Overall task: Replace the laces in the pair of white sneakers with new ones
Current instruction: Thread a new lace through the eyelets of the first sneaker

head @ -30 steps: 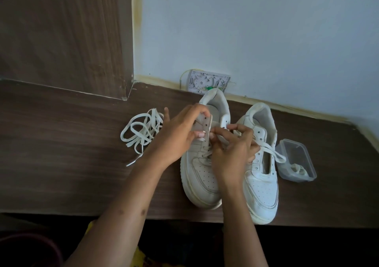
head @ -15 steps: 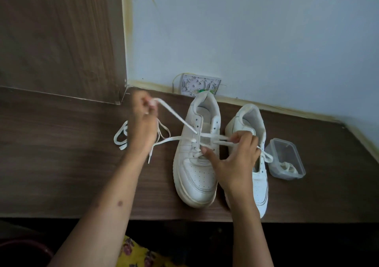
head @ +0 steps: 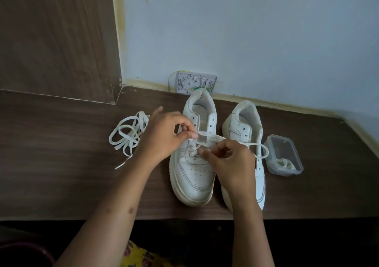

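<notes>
Head view: loose lace pile (head: 131, 136) lies left on the table (head: 61, 184). Left hand (head: 164, 135), out by that pile half a second ago, is back over the left sneaker (head: 194, 164), fingers pinching the lace (head: 207, 136) — slack pulled, next eyelet likely. Right hand (head: 229, 160) pinches the other end. Right sneaker (head: 244, 127) looks unlaced; plastic box (head: 283, 155) just beside it, nothing blocking.
</notes>
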Tool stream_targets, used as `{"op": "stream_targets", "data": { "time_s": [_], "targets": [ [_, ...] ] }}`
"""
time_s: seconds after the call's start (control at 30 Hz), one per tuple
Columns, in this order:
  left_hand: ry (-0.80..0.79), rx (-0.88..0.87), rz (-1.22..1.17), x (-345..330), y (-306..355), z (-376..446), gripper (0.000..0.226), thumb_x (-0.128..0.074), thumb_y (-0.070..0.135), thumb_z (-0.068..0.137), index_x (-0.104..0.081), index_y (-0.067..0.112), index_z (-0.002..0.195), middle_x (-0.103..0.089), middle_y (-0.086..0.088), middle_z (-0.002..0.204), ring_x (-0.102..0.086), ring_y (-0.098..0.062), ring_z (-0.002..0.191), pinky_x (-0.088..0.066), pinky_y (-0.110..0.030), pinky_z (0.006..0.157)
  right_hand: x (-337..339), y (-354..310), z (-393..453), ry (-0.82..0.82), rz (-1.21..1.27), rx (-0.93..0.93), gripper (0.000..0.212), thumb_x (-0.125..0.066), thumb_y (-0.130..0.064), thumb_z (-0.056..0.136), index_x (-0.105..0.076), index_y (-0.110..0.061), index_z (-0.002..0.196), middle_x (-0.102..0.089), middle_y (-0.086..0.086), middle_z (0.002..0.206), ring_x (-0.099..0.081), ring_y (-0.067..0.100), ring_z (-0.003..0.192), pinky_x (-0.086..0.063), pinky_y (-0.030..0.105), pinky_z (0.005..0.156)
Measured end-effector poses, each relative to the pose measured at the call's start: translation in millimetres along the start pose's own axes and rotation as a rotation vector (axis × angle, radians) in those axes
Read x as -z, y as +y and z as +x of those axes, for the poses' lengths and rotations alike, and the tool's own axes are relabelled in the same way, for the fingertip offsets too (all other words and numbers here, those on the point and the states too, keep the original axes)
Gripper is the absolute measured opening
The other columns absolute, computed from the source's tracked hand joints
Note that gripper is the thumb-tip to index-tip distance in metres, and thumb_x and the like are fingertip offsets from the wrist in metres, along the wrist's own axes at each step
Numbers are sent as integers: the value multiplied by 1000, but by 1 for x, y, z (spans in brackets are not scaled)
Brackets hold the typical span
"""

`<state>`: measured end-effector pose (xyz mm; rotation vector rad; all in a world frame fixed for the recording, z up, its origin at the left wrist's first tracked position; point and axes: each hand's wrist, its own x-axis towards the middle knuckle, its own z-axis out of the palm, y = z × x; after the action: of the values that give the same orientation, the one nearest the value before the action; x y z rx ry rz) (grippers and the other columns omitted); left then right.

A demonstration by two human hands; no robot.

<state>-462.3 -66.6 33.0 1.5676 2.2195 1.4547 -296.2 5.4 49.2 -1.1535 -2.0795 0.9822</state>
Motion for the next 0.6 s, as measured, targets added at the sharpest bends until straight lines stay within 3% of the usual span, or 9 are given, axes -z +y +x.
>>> {"op": "stream_targets", "data": {
  "time_s": [0.1,0.2,0.27,0.33,0.4,0.5,0.6],
  "targets": [
    [121,24,30,1,0,2,11,-72,32,85,-65,33,77,-64,17,79,-59,1,78,-11,-37,117,1,1,0,7,11,-16,32,-89,-39,65,-64,-20,63,-66,-6,61,-62,9,58,-53,31,61],
    [418,127,53,13,-4,3,9,-66,17,92,-66,18,83,-58,20,74,-54,-9,73,-33,-43,104,2,1,-1,1,20,-35,32,-90,-40,64,-64,-21,61,-66,-7,61,-61,6,57,-52,28,61],
    [608,203,119,26,-11,2,4,-64,14,92,-66,12,88,-56,17,73,-47,-7,75,-39,-47,95,2,1,-1,4,16,-29,31,-90,-40,64,-65,-21,61,-66,-7,61,-61,6,58,-52,26,60],
    [676,269,256,37,-19,-2,2,-65,20,91,-65,18,92,-60,12,79,-52,-13,82,-34,-51,104,2,2,-2,8,13,-29,32,-90,-39,64,-64,-20,61,-65,-7,61,-61,6,58,-52,26,60],
    [623,257,300,42,-23,-3,11,-69,29,87,-67,23,97,-61,15,83,-58,-20,86,-31,-48,106,2,2,-1,11,8,-26,32,-90,-39,64,-64,-20,61,-65,-7,60,-61,7,57,-51,26,59],
    [356,69,153,35,-13,2,28,-72,48,78,-72,30,99,-62,18,84,-58,-15,85,-40,-47,94,2,3,0,11,6,-21,33,-90,-39,64,-64,-19,61,-65,-6,60,-60,7,56,-51,26,58],
    [69,-54,167,11,0,1,22,-70,59,73,-71,41,86,-65,23,86,-57,-4,96,-25,-53,112,2,4,1,12,5,-21,33,-90,-39,64,-64,-19,61,-64,-6,59,-60,8,56,-52,28,59]
  ]
}}
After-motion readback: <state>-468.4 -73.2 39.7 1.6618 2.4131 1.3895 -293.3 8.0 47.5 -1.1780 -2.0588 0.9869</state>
